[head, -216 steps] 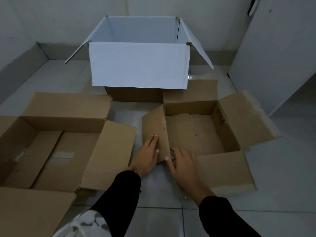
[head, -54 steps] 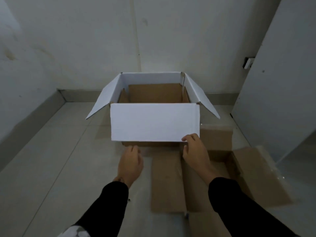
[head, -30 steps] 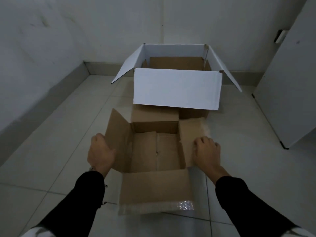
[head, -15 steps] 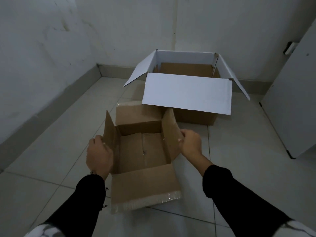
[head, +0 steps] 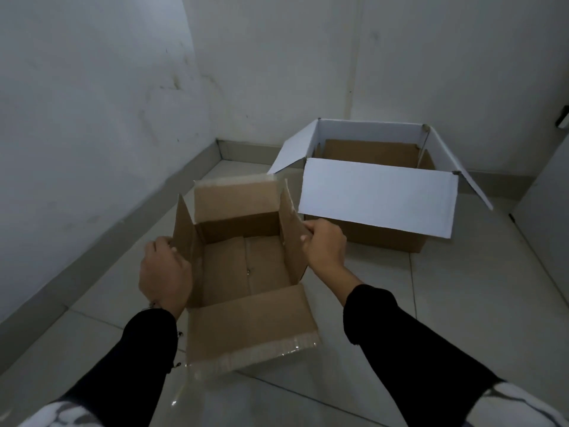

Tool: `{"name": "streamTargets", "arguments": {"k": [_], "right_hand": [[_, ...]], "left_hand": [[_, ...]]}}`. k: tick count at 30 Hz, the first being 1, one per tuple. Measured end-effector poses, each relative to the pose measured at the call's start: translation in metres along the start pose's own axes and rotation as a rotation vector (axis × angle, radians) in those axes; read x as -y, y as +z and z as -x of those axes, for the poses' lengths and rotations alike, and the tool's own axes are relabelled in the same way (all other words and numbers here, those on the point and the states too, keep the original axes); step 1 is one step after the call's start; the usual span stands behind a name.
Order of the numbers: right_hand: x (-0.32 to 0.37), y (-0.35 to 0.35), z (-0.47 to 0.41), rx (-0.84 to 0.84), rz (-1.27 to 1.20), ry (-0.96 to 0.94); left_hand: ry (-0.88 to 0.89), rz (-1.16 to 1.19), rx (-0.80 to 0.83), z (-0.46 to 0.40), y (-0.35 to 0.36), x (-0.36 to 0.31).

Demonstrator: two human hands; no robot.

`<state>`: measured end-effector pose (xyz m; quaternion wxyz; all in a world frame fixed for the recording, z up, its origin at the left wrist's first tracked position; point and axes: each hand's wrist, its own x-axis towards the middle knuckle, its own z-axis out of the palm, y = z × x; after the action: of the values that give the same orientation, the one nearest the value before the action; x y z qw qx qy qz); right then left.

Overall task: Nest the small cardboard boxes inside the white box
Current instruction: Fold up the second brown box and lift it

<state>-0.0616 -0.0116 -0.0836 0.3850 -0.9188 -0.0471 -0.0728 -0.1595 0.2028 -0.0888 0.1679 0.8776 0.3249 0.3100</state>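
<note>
A small brown cardboard box (head: 246, 322) with all flaps open is held above the tiled floor, in front of me. My left hand (head: 164, 272) grips its left side flap and my right hand (head: 323, 246) grips its right side flap. Behind it to the right sits the white box (head: 378, 195), open, with its white front flap hanging toward me. Inside the white box a brown cardboard lining (head: 369, 152) shows, likely another box; how many are nested there I cannot tell.
A white wall (head: 92, 134) with a grey skirting runs along the left and meets the back wall in a corner behind the boxes. A white door (head: 548, 217) stands at the right. Pale tiled floor (head: 462, 303) lies all around.
The small brown box has risen off the floor and shifted a little toward the white box. My view has swung left, so the white box now sits further right.
</note>
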Motion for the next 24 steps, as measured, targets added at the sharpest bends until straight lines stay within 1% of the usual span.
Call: {"name": "streamTargets", "arguments": {"k": [3,7,12,17,21,24], "right_hand": [[0.017,-0.011,-0.018,-0.060,-0.049,-0.018],[0.047,-0.040,-0.054,-0.084,-0.063,-0.034],[0.090,-0.097,-0.111,-0.176,-0.078,-0.050],[0.119,-0.144,-0.168,-0.271,-0.084,-0.015],[0.109,-0.175,-0.212,-0.319,-0.095,0.009],[0.081,-0.202,-0.246,-0.342,0.002,0.022]], "left_hand": [[-0.022,0.021,-0.019,-0.024,-0.008,-0.015],[-0.060,0.077,-0.019,-0.065,-0.024,-0.054],[0.024,0.142,-0.082,-0.135,-0.049,-0.123],[0.127,0.212,-0.083,-0.188,-0.046,-0.196],[0.176,0.264,-0.058,-0.216,-0.026,-0.248],[0.200,0.333,-0.047,-0.220,0.001,-0.291]]}}
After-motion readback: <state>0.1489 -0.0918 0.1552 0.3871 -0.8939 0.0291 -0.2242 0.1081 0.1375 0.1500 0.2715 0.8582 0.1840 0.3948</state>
